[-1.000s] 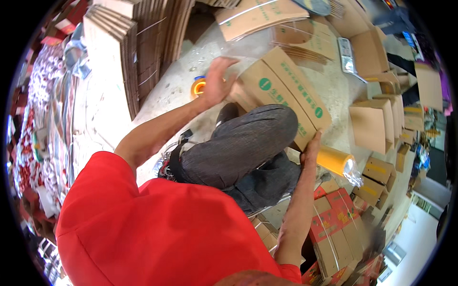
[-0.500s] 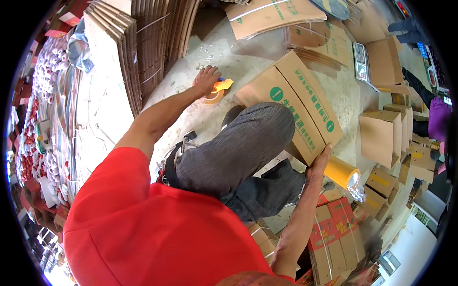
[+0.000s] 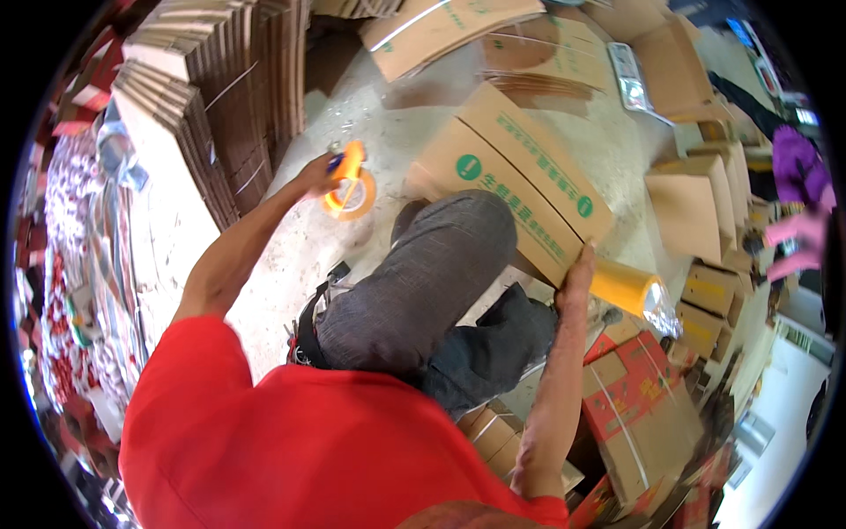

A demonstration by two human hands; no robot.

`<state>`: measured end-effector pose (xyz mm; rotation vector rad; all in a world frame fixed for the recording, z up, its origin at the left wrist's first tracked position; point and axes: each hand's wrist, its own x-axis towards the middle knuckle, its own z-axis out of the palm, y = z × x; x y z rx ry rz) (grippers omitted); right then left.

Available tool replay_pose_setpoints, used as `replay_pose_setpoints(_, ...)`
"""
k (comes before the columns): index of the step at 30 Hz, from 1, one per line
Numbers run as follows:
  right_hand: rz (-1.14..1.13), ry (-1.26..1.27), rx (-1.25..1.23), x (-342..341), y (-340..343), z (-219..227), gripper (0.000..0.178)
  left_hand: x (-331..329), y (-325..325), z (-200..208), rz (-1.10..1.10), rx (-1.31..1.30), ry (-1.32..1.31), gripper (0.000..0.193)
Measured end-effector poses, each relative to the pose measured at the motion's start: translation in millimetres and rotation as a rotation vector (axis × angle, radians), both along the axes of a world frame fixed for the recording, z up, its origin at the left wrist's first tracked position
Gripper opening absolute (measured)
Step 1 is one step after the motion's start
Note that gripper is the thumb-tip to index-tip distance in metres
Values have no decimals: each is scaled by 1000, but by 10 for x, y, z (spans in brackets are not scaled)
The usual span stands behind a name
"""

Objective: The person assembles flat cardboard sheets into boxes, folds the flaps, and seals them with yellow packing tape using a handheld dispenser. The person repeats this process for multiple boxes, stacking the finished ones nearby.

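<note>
My left hand (image 3: 319, 175) is closed round the handle of an orange tape dispenser (image 3: 352, 160), held out to the left over the floor. A roll of orange-yellow tape (image 3: 357, 201) sits in it. A brown cardboard carton (image 3: 522, 172) with green printing lies tilted in front of my bent knee, its top flaps meeting at a seam. My right hand (image 3: 577, 271) grips the carton's near right edge, with the thumb on top and the other fingers partly hidden. Beside that hand lies a yellow-orange cylinder (image 3: 619, 286) with clear plastic wrap at its end.
Stacks of flattened cartons stand at the left (image 3: 238, 115) and lie at the back (image 3: 546, 57). Open cartons (image 3: 687, 207) and a scale (image 3: 627, 78) are on the right. Strapped red and brown boxes (image 3: 630, 397) lie near my right arm. Another person's purple sleeve (image 3: 797, 163) shows far right.
My left hand has lifted the tape dispenser and swung it left, away from the carton, with the roll now facing up. My right hand keeps its grip on the carton. The view has shifted slightly.
</note>
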<state>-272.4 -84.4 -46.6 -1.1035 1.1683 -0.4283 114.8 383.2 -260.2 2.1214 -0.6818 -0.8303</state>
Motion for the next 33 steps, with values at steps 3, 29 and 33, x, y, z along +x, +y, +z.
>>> replay_pose_setpoints(3, 16, 0, -36, -1, -62, -76, 62, -298, -6, 1035, 253, -40, 483, 45)
replay_pose_setpoints(29, 23, 42, -441, 214, 63, 90, 52, -1414, -3438, 3356, -599, -566, -461, 68)
replay_pose_setpoints(33, -17, 122, -407, 212, 82, 81, 56, -1429, -3478, 3288, -665, -554, -466, 67)
